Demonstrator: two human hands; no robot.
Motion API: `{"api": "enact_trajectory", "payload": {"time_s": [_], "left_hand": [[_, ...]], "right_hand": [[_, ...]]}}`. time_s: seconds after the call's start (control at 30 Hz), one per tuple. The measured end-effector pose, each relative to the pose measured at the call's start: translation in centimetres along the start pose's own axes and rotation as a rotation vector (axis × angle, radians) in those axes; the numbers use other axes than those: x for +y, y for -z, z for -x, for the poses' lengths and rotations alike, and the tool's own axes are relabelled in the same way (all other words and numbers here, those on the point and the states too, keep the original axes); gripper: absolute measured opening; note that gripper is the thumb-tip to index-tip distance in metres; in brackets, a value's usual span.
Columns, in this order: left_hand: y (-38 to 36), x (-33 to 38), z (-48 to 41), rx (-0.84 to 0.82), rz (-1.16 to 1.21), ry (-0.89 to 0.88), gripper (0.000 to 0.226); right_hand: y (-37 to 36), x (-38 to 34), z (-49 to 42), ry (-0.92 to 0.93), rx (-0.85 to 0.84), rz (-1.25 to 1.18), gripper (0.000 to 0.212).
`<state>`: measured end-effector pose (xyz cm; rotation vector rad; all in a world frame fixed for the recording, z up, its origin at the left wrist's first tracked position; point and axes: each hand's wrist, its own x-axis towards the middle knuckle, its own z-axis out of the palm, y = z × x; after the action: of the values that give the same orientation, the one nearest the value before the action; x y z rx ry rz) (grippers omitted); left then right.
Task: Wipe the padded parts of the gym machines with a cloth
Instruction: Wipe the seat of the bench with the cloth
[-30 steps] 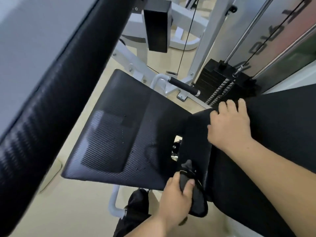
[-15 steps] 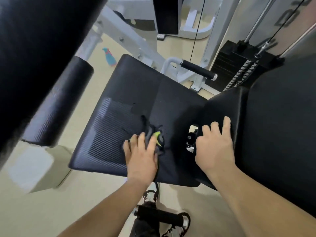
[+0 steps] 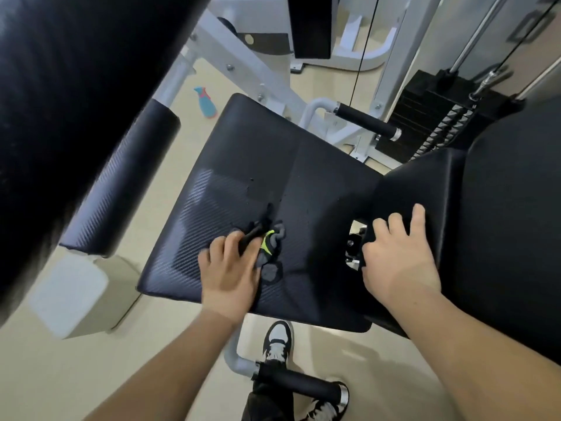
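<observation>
A black padded seat fills the middle of the head view, with a few wet spots on its textured cover. My left hand presses a dark cloth with a yellow-green mark flat onto the seat's near half. The cloth bunches out past my fingertips. My right hand rests on the lower edge of the black back pad, its fingers spread and bent over the gap between the two pads.
A padded roller stands at the left under a large dark pad. A blue spray bottle lies on the beige floor beyond. White frame, two black handles and a weight stack surround the seat. My shoes show below.
One second ago my left hand held the cloth at the seat's near corner by the back pad. It has since moved onto the seat surface, and my right hand has slid down the back pad's edge.
</observation>
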<state>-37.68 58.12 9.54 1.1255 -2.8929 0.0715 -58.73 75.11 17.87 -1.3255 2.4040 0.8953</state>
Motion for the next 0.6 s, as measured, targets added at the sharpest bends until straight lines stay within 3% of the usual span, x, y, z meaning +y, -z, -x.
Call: {"api": "enact_trajectory", "payload": {"time_s": [0.07, 0.1, 0.27, 0.4, 0.47, 0.6], "left_hand": [[-1.1, 3.8, 1.2, -0.033, 0.043, 0.141, 0.05], [-1.8, 6.0, 2.2, -0.051, 0.067, 0.113, 0.052], [-4.5, 13.2, 7.0, -0.245, 0.061, -0.383, 0.059], [-3.2, 9.1, 4.4, -0.196, -0.001, -0.636, 0.046], [-1.9, 4.6, 1.9, -0.128, -0.017, -0.525, 0.043], [0.8, -4.6, -2.4, 0.121, -0.018, 0.002, 0.037]], "right_hand": [[-0.2, -0.2, -0.1, -0.002, 0.008, -0.001, 0.036], [-0.2, -0.2, -0.2, -0.003, 0.009, 0.002, 0.037], [-0.2, -0.4, -0.3, -0.008, 0.014, 0.015, 0.039], [-0.2, -0.4, -0.1, -0.011, 0.007, -0.003, 0.04], [-0.2, -0.4, 0.0, -0.01, 0.006, -0.011, 0.041], [0.1, -0.5, 0.1, -0.01, 0.011, -0.016, 0.041]]}}
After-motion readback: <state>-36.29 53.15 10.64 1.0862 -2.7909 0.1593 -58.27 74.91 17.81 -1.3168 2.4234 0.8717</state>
